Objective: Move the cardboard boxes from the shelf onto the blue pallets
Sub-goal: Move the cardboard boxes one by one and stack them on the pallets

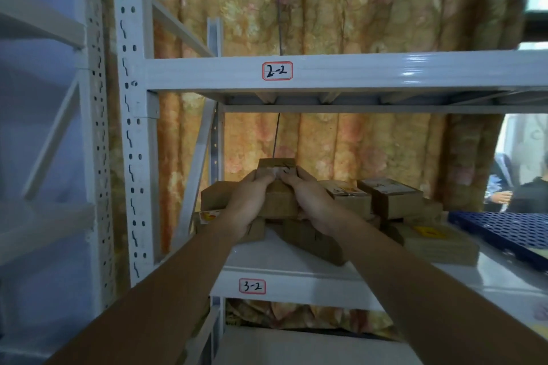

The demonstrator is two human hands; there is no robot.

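Brown cardboard boxes (388, 200); white shelf (341, 71) with red-bordered labels (277, 71); blue perforated pallet (504, 231); floral orange-green curtain (341, 3).

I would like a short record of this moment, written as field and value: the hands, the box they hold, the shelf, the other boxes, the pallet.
left hand: grips the left side of the held box
right hand: grips its right side
held box: cardboard, top of a stack
shelf: white metal, labelled 3-2
other boxes: several, stacked to the right
blue pallet: on the same shelf level, far right
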